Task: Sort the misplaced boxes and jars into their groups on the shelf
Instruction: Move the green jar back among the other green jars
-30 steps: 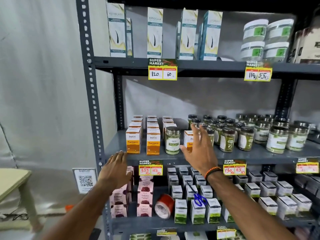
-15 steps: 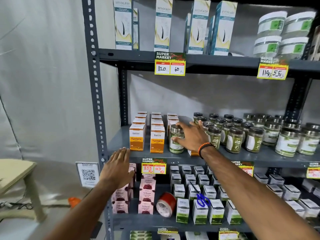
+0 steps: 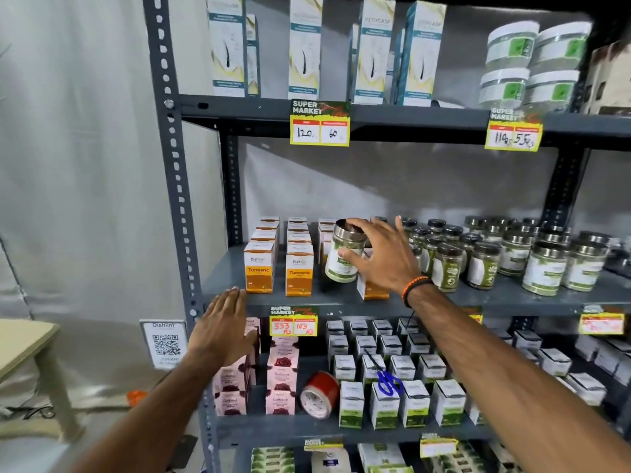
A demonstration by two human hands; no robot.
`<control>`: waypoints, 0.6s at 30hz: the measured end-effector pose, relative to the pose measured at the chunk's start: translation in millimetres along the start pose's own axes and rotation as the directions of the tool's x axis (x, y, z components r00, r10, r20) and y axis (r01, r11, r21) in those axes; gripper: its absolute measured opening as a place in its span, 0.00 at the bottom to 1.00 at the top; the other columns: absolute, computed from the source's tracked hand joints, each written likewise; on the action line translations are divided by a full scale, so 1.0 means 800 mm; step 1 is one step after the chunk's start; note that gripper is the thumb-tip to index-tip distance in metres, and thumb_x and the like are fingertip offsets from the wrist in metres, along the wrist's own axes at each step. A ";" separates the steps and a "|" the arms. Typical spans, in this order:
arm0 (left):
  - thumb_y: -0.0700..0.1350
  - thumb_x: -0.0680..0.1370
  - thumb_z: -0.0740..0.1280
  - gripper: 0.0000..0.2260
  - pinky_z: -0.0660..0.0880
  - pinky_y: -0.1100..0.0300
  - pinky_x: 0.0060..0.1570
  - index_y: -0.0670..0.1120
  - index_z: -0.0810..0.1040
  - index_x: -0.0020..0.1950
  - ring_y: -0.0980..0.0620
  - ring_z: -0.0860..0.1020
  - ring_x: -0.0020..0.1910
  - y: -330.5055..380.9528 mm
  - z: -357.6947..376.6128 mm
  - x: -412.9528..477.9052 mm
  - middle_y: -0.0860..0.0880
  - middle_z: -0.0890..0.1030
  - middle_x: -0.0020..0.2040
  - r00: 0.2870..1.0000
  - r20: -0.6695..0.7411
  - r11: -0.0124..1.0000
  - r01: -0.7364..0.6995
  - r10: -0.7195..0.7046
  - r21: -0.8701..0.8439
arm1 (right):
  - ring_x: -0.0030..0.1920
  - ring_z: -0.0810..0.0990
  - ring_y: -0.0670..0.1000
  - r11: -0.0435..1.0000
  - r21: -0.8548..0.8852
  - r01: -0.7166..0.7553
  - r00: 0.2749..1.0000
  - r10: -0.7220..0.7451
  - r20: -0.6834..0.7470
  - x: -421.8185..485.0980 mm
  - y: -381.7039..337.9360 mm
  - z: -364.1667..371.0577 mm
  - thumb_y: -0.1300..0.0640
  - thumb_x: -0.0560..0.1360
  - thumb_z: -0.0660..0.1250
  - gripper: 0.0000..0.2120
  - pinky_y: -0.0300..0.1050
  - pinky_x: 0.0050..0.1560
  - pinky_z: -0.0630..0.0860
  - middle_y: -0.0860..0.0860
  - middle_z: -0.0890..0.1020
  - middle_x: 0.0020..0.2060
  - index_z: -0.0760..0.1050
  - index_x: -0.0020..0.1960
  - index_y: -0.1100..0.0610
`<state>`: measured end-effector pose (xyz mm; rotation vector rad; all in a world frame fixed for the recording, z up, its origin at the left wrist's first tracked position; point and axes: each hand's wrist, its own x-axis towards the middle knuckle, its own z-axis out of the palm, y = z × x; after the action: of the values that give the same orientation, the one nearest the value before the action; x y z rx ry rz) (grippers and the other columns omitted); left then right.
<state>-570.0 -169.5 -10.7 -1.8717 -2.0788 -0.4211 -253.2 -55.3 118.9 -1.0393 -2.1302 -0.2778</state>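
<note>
1. At centre frame we see the right hand (image 3: 382,257) closed around a green-labelled jar (image 3: 343,256): thumb across the steel lid, fingers round the far side. The jar is tilted and appears lifted clear of the middle shelf (image 3: 225,279).

2. The jar hangs among the orange turmeric boxes (image 3: 258,268), in front of their third column. One more turmeric box (image 3: 372,288) stands partly hidden under the wrist, just beside the jars.

3. The matching jar group (image 3: 512,257) fills the right half of the same shelf, well apart from the held jar.

4. The left hand (image 3: 223,331), lower left of centre, is spread flat and holds nothing; its fingertips reach the shelf's front edge, above the pink boxes (image 3: 234,387).

5. We judge the step in hand to be removing a misplaced jar from the box group.

6. The next move calls for carrying the jar rightward, righting it, and setting it in a gap among its fellows without toppling neighbours. The stray box beside the jars likely needs returning afterwards.
</note>
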 end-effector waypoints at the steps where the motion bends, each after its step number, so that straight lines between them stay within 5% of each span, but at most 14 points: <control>1: 0.63 0.77 0.65 0.44 0.51 0.48 0.80 0.41 0.49 0.82 0.43 0.52 0.81 0.002 -0.002 -0.001 0.40 0.55 0.82 1.000 0.008 1.000 0.007 -0.007 -0.004 | 0.76 0.72 0.58 1.000 0.029 -0.003 1.000 0.004 -0.015 -0.007 0.005 -0.010 0.30 0.76 0.63 0.34 0.63 0.81 0.43 0.54 0.81 0.70 0.69 0.78 0.45; 4: 0.62 0.78 0.64 0.41 0.54 0.45 0.79 0.41 0.52 0.82 0.42 0.54 0.81 0.019 -0.005 -0.010 0.39 0.58 0.82 0.998 -0.014 0.997 0.063 -0.064 -0.050 | 0.71 0.76 0.56 0.993 0.119 -0.022 0.998 0.028 -0.048 -0.037 0.037 -0.043 0.32 0.75 0.66 0.32 0.65 0.80 0.56 0.51 0.81 0.69 0.72 0.76 0.45; 8: 0.62 0.81 0.56 0.36 0.56 0.41 0.78 0.39 0.56 0.80 0.40 0.56 0.80 0.061 0.004 -0.038 0.37 0.60 0.81 0.981 -0.094 0.981 0.162 -0.172 -0.110 | 0.64 0.79 0.48 0.952 0.297 -0.070 0.995 0.086 -0.041 -0.093 0.106 -0.077 0.35 0.75 0.69 0.31 0.51 0.67 0.75 0.46 0.81 0.68 0.72 0.75 0.43; 14: 0.62 0.77 0.54 0.38 0.61 0.38 0.75 0.33 0.66 0.74 0.33 0.66 0.75 0.219 0.019 -0.071 0.31 0.69 0.74 0.962 -0.212 0.976 0.137 -0.172 -0.172 | 0.61 0.81 0.48 0.922 0.368 -0.125 0.985 0.160 -0.068 -0.189 0.264 -0.142 0.40 0.73 0.74 0.29 0.54 0.63 0.79 0.43 0.82 0.62 0.74 0.73 0.42; 18: 0.65 0.78 0.52 0.38 0.59 0.43 0.76 0.36 0.66 0.75 0.38 0.64 0.76 0.375 0.012 -0.049 0.36 0.69 0.75 0.970 -0.232 0.991 0.043 -0.072 -0.127 | 0.64 0.79 0.48 0.929 0.330 -0.165 0.983 0.181 -0.018 -0.235 0.381 -0.206 0.39 0.73 0.73 0.29 0.55 0.65 0.78 0.43 0.80 0.62 0.74 0.73 0.40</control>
<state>-268.5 -169.7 -33.0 -1.7316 -1.9897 -0.7620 138.1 -47.8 67.3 -1.0022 -1.9411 0.1333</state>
